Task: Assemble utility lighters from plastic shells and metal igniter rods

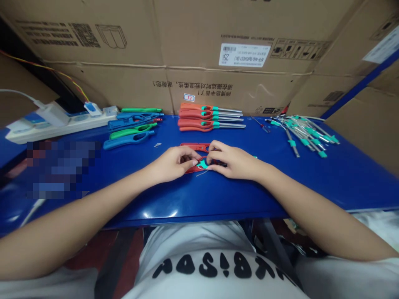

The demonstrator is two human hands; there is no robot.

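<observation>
In front of me on the blue table lies a red half casing of a stick lighter (188,170), partly hidden by my fingers, with a teal trigger (203,164) in it. My left hand (172,164) grips its left end, thumb and fingers bent together. Curled over the right part, my right hand (232,161) has its fingertips on the casing beside the trigger. A thin wire shows just below. Another red half casing (195,146) lies directly behind, partly covered by my right hand.
Finished red lighters (193,125) lie stacked at the back. Blue and green casings (131,140) sit left of them, near a power strip (59,129). To the right are metal lighter tubes with teal parts (307,133) and a small screwdriver (264,128). Cardboard (193,74) walls the back.
</observation>
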